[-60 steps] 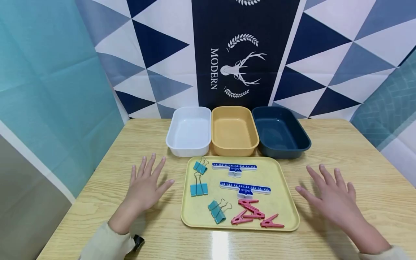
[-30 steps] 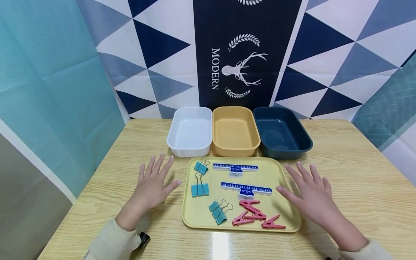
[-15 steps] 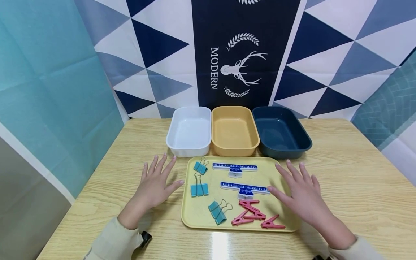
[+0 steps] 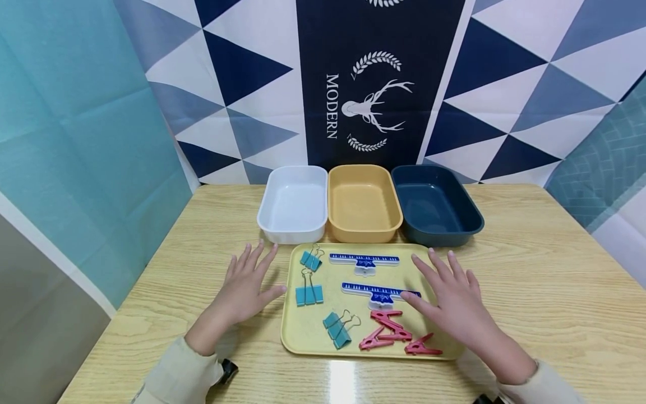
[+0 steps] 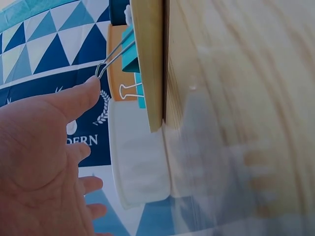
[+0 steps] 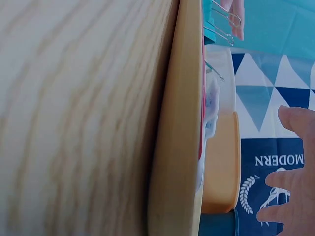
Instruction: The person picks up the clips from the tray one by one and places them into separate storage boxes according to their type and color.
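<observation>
On the pale yellow tray (image 4: 424, 264) lie three teal binder clips (image 4: 309, 294), two blue-and-white piano-pattern clips (image 4: 364, 261) with long bars, and several pink clothespins (image 4: 423, 344). My left hand (image 4: 242, 292) is spread beside the tray's left edge, its thumb near the middle binder clip. Over the tray's right side hovers my right hand (image 4: 451, 297), fingers spread, holding nothing. Its thumb overlaps the right end of the lower piano-pattern clip in the head view. The left wrist view shows the left palm (image 5: 34, 147) with nothing in it.
Behind the tray stand a white bin (image 4: 294, 233), an orange-yellow bin (image 4: 365, 233) and a dark blue bin (image 4: 439, 238), side by side. They sit on a wooden table (image 4: 530, 241) before a patterned cloth backdrop (image 4: 252, 67). A teal cloth (image 4: 86, 123) hangs at the left.
My right hand has moved left from the bare table to above the tray's right side. My left hand has shifted slightly right, closer to the tray. The clips and clothespins have stayed put.
</observation>
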The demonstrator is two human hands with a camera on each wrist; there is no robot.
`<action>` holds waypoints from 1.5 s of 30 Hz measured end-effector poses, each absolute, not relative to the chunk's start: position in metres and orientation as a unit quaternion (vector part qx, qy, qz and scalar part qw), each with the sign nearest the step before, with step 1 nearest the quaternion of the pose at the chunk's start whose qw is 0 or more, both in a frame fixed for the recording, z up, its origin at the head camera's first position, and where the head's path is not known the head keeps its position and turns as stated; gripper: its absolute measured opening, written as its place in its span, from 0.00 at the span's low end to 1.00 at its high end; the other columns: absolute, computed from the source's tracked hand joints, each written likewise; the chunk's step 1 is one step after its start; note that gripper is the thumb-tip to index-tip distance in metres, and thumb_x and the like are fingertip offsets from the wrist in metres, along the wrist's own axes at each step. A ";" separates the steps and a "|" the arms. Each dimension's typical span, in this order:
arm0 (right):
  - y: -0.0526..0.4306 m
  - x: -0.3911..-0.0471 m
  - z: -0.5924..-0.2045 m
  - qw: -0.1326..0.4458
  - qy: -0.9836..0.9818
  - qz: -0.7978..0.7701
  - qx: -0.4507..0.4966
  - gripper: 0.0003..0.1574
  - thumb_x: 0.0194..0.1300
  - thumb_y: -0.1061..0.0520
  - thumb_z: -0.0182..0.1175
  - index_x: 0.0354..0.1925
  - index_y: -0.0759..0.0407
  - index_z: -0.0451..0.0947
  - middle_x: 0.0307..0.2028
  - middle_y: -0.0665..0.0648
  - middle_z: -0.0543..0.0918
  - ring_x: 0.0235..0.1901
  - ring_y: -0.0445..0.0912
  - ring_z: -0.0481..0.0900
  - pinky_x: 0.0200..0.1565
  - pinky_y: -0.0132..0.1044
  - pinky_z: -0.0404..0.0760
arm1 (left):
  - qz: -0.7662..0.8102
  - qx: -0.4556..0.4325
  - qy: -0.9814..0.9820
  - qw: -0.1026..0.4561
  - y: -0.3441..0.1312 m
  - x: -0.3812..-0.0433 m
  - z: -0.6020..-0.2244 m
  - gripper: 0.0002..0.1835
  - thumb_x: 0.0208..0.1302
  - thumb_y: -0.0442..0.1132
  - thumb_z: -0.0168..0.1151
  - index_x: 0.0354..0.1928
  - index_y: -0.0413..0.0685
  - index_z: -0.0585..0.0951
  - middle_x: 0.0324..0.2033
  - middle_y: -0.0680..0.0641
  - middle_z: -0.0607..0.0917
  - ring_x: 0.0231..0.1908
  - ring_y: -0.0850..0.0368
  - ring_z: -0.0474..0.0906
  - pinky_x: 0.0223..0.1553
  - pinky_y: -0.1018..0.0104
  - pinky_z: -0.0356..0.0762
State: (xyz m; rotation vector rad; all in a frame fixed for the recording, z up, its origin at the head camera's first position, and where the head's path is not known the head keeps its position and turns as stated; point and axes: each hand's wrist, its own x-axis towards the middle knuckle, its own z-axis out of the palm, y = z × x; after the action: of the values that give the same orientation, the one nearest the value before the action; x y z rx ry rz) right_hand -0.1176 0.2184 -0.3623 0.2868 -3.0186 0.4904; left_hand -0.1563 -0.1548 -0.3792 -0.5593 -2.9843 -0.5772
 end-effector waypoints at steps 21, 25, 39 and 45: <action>0.194 -0.116 -0.357 0.015 -0.974 0.195 0.119 0.53 0.58 0.24 0.48 0.71 0.51 0.54 0.69 0.67 0.50 0.68 0.65 0.33 0.58 0.71 0.35 | -0.231 -0.186 -0.954 -0.037 -0.150 -0.156 -0.378 0.65 0.37 0.61 0.75 0.74 0.58 0.43 0.71 0.42 0.41 0.69 0.40 0.34 0.59 0.34 0.52; 0.190 -0.114 -0.356 0.015 -0.973 0.197 0.120 0.51 0.58 0.26 0.49 0.70 0.51 0.55 0.69 0.66 0.51 0.68 0.65 0.34 0.58 0.70 0.35 | -0.241 -0.187 -0.951 -0.046 -0.149 -0.157 -0.378 0.68 0.34 0.59 0.77 0.74 0.60 0.42 0.71 0.43 0.40 0.69 0.40 0.35 0.57 0.34 0.55; 0.175 -0.113 -0.360 0.015 -0.972 0.191 0.133 0.51 0.55 0.27 0.56 0.70 0.48 0.58 0.69 0.64 0.53 0.68 0.64 0.39 0.60 0.67 0.43 | -0.293 -0.185 -0.935 -0.071 -0.146 -0.159 -0.377 0.69 0.32 0.47 0.81 0.74 0.60 0.43 0.71 0.41 0.40 0.67 0.37 0.41 0.55 0.36 0.61; 0.168 -0.111 -0.362 0.012 -0.968 0.202 0.146 0.51 0.54 0.29 0.58 0.69 0.48 0.58 0.69 0.62 0.53 0.68 0.64 0.38 0.60 0.66 0.44 | -0.328 -0.195 -0.920 -0.089 -0.145 -0.161 -0.379 0.68 0.33 0.41 0.81 0.74 0.59 0.43 0.70 0.38 0.42 0.65 0.34 0.50 0.55 0.41 0.64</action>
State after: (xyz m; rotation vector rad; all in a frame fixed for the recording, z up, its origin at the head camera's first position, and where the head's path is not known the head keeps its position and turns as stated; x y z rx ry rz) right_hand -0.1110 0.1681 -0.3616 0.4549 -3.0185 0.6312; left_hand -0.1611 -0.1449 -0.3787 -0.6491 -3.0666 -1.0931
